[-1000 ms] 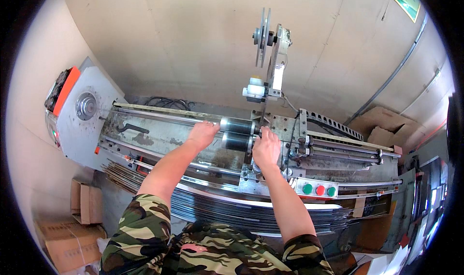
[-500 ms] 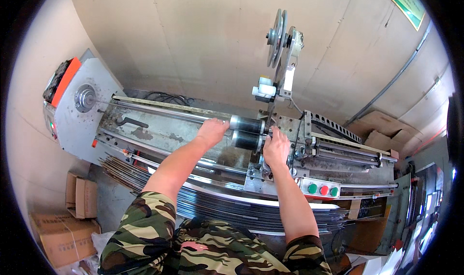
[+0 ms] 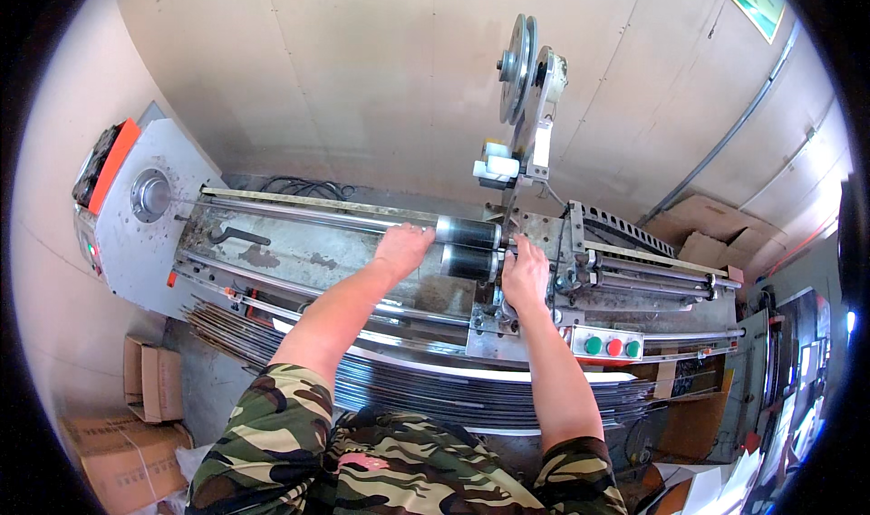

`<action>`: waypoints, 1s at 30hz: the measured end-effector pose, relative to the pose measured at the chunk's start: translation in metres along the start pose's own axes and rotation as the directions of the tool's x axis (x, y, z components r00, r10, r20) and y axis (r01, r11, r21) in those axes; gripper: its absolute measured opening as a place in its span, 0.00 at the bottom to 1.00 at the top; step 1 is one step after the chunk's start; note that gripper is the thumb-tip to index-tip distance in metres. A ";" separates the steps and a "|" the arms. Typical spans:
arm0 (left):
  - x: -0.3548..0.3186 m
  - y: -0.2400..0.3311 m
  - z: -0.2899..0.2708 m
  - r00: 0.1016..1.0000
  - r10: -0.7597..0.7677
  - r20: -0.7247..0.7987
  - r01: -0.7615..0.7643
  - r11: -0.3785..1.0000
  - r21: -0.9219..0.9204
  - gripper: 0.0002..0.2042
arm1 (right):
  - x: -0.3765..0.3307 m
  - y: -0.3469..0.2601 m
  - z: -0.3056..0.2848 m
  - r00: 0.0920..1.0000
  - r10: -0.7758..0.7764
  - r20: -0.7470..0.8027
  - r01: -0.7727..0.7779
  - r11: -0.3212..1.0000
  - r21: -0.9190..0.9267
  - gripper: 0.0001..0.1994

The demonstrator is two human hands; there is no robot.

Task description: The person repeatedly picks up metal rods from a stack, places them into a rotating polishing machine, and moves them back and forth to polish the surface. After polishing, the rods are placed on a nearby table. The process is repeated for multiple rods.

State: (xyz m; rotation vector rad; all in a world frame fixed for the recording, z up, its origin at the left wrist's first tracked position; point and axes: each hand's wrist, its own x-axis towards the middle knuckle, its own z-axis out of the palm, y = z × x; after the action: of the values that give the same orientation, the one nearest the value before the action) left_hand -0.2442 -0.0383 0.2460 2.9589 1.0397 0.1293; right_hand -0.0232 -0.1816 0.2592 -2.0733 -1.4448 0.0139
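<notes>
Currently, left hand (image 3: pixel 405 247): curled, hold unclear, at nine o'clock of rollers (image 3: pixel 468 232)
Right hand (image 3: pixel 526 275): curled, hold unclear, four o'clock
Rollers: work seemingly underway; remainder unclear

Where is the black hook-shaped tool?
In the head view's left half, the hook-shaped tool lies on the machine bed, left of the left hand.

Between the left hand (image 3: pixel 405 245) and the right hand (image 3: pixel 526 272) are two dark rollers (image 3: pixel 475 233); one hooked wrench (image 3: pixel 246 239) lies farther left.
</notes>
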 end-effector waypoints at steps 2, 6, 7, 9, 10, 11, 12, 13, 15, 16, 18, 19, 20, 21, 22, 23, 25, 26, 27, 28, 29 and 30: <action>-0.004 -0.013 0.006 1.000 0.008 -0.014 -0.008 1.000 -0.003 0.11 | 0.000 -0.010 0.010 1.000 0.006 -0.004 -0.006 1.000 -0.022 0.19; -0.011 -0.031 0.017 0.997 0.027 -0.075 -0.029 0.999 -0.034 0.10 | -0.001 -0.018 0.026 1.000 0.001 -0.016 -0.001 1.000 -0.017 0.18; -0.010 -0.032 0.019 0.998 0.027 -0.065 -0.029 0.999 -0.038 0.10 | -0.002 -0.017 0.027 1.000 0.005 -0.008 -0.005 1.000 -0.020 0.18; -0.008 -0.026 0.016 0.999 0.019 -0.041 -0.021 0.999 -0.041 0.10 | -0.001 -0.013 0.022 1.000 0.008 0.011 -0.008 1.000 -0.018 0.18; -0.007 -0.021 0.015 0.999 0.016 -0.033 -0.017 0.999 -0.042 0.10 | -0.001 -0.010 0.019 1.000 0.011 0.015 -0.010 1.000 -0.020 0.18; -0.005 -0.015 0.013 1.000 0.015 -0.025 -0.016 0.999 -0.042 0.10 | -0.001 -0.006 0.014 1.000 0.016 0.018 -0.015 1.000 -0.021 0.18; -0.002 -0.009 0.012 1.000 0.014 -0.018 -0.015 0.999 -0.042 0.10 | -0.001 -0.001 0.009 1.000 0.020 0.021 -0.020 1.000 -0.023 0.19; 0.001 -0.002 0.010 1.000 0.013 -0.011 -0.013 0.999 -0.041 0.11 | -0.001 0.004 0.005 1.000 0.021 0.022 -0.020 0.999 -0.025 0.18; 0.006 0.011 0.008 1.000 0.010 0.002 -0.010 0.999 -0.037 0.11 | -0.001 0.016 -0.001 1.000 0.024 0.021 -0.023 0.999 -0.026 0.18; 0.008 0.016 0.008 1.000 0.010 0.010 -0.010 0.999 -0.035 0.12 | -0.001 0.022 -0.004 1.000 0.021 0.019 -0.020 1.000 -0.024 0.18; 0.012 0.023 0.009 1.000 0.013 0.024 -0.012 0.999 -0.030 0.12 | -0.001 0.031 -0.006 1.000 0.016 0.010 -0.016 1.000 -0.021 0.19; 0.015 0.026 0.009 0.999 0.012 0.032 -0.011 1.000 -0.022 0.12 | -0.001 0.034 -0.007 1.000 0.015 0.010 -0.015 1.000 -0.022 0.19; 0.016 0.028 0.011 0.999 0.010 0.041 -0.010 1.000 -0.016 0.12 | -0.001 0.037 -0.007 1.000 0.014 0.010 -0.014 1.000 -0.025 0.19; 0.018 0.029 0.012 0.999 0.009 0.049 -0.008 1.000 -0.009 0.12 | -0.001 0.038 -0.007 1.000 0.013 0.010 -0.013 1.000 -0.026 0.19; 0.018 0.030 0.013 0.999 0.011 0.048 -0.010 1.000 -0.010 0.12 | -0.001 0.039 -0.007 1.000 0.024 0.017 -0.024 0.999 -0.025 0.19; 0.018 0.031 0.013 0.999 0.012 0.048 -0.012 1.000 -0.012 0.12 | -0.001 0.038 -0.010 0.999 0.034 0.025 -0.034 0.999 -0.025 0.19; 0.018 0.031 0.015 0.999 0.016 0.047 -0.014 1.000 -0.022 0.12 | -0.001 0.038 -0.008 0.999 0.032 0.018 -0.031 0.999 -0.024 0.19; 0.018 0.031 0.016 0.999 0.018 0.045 -0.016 0.999 -0.031 0.11 | -0.001 0.040 -0.006 1.000 0.019 0.002 -0.019 1.000 -0.025 0.19; 0.018 0.030 0.017 0.999 0.020 0.044 -0.018 0.999 -0.040 0.11 | -0.002 0.041 -0.004 1.000 0.006 -0.014 -0.006 1.000 -0.026 0.19; 0.019 0.030 0.019 0.999 0.021 0.038 -0.020 0.999 -0.040 0.11 | -0.003 0.041 -0.003 1.000 0.021 -0.005 -0.021 1.000 -0.020 0.19; 0.018 0.030 0.021 0.999 0.020 0.031 -0.019 0.999 -0.040 0.11 | -0.003 0.039 -0.006 0.999 0.034 0.005 -0.034 0.999 -0.014 0.19; 0.018 0.030 0.022 1.000 0.019 0.025 -0.018 0.999 -0.040 0.11 | -0.003 0.037 -0.007 0.999 0.047 0.015 -0.047 0.999 -0.009 0.19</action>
State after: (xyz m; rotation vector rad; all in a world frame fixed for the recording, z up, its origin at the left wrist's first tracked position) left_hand -0.2093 -0.0497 0.2261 2.9270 0.9953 0.1112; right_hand 0.0090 -0.1959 0.2457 -2.1181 -1.4069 0.0431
